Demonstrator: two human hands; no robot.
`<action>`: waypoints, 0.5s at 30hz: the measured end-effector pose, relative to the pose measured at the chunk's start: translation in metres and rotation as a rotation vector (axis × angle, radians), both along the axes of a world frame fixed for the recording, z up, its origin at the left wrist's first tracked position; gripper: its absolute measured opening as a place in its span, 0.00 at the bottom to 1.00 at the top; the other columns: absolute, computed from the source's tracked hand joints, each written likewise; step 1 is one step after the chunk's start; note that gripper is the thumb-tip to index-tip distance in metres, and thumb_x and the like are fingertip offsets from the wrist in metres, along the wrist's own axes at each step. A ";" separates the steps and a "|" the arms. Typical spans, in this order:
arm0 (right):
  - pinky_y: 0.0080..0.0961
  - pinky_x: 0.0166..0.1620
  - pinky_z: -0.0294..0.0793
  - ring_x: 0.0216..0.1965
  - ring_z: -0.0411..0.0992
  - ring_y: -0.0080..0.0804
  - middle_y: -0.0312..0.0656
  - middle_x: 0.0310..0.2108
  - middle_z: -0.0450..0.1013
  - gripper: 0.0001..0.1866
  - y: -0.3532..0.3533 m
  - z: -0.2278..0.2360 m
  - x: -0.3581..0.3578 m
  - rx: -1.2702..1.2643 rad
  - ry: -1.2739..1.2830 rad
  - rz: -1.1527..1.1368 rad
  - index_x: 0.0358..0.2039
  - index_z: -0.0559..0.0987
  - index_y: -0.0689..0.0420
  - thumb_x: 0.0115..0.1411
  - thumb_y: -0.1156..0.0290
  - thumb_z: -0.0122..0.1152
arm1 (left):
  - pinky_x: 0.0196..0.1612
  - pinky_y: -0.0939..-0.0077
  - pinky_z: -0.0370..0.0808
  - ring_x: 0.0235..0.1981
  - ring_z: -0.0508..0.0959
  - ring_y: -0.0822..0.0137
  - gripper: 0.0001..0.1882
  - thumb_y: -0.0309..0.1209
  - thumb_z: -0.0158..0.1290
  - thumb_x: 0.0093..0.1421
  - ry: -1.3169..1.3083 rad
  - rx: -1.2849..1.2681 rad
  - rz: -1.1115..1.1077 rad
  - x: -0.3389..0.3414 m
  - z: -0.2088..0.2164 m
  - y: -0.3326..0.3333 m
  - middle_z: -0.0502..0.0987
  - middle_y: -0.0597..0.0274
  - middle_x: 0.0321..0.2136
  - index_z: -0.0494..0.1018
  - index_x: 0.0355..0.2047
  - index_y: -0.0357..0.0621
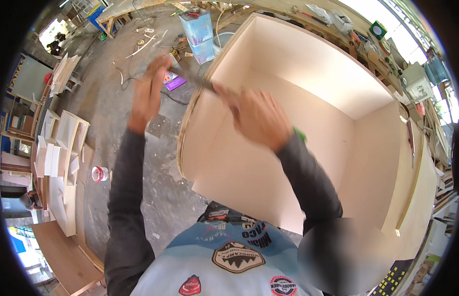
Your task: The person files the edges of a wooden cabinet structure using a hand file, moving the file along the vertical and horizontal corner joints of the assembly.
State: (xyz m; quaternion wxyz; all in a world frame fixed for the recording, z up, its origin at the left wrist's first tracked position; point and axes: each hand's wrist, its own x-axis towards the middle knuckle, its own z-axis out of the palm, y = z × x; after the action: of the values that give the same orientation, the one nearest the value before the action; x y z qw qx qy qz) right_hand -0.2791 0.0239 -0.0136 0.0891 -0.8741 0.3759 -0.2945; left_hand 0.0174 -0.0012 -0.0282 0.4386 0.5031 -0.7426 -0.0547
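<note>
1. The large, open, pale-wood box fills the right side of the view, its smooth interior bare over most of what shows; a small green object sits just behind the right wrist.
2. Two square, light-blue containers stand stacked beyond the box's left rim, with small tools on top. A pale round bucket is just beside them; its contents are hard to make out.
3. A small white tub with a red band rests on the floor; a wooden shelf unit at far left bears pale panels.
4. The long, dark, narrow bar-like tool is raised between both hands, across the box's left rim.
5. The right hand has its fingers curled, gripping the tool's nearer end.
6. The left hand reaches up to its far end, fingers close together; whether they pinch it cannot be told.
7. Blur softens hands and tool; whether the tool touches the rim is unclear.
</note>
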 end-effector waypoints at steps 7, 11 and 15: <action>0.49 0.30 0.70 0.24 0.73 0.57 0.54 0.22 0.72 0.26 0.014 0.007 -0.041 0.243 -0.051 0.053 0.59 0.77 0.53 0.58 0.78 0.54 | 0.68 0.59 0.61 0.64 0.71 0.48 0.21 0.35 0.42 0.73 -0.122 -0.062 -0.127 -0.020 0.004 0.019 0.75 0.43 0.58 0.75 0.57 0.34; 0.44 0.31 0.72 0.24 0.73 0.52 0.46 0.23 0.73 0.31 0.064 0.011 -0.075 0.412 0.065 0.009 0.62 0.76 0.45 0.57 0.79 0.57 | 0.69 0.55 0.60 0.65 0.69 0.44 0.21 0.32 0.42 0.72 -0.162 -0.031 -0.229 -0.044 -0.006 0.074 0.75 0.42 0.57 0.75 0.56 0.31; 0.44 0.34 0.74 0.28 0.76 0.52 0.50 0.26 0.76 0.31 0.013 0.010 -0.053 0.342 0.071 0.003 0.60 0.77 0.45 0.55 0.79 0.56 | 0.68 0.58 0.62 0.64 0.71 0.45 0.21 0.32 0.42 0.73 0.079 0.034 -0.179 -0.032 -0.008 0.026 0.77 0.40 0.55 0.76 0.52 0.27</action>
State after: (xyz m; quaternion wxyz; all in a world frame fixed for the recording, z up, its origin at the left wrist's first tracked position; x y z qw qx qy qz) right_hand -0.3323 0.0374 -0.0037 0.2234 -0.8566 0.4223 -0.1951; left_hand -0.0149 0.0253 -0.0363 0.4525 0.4396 -0.7656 -0.1260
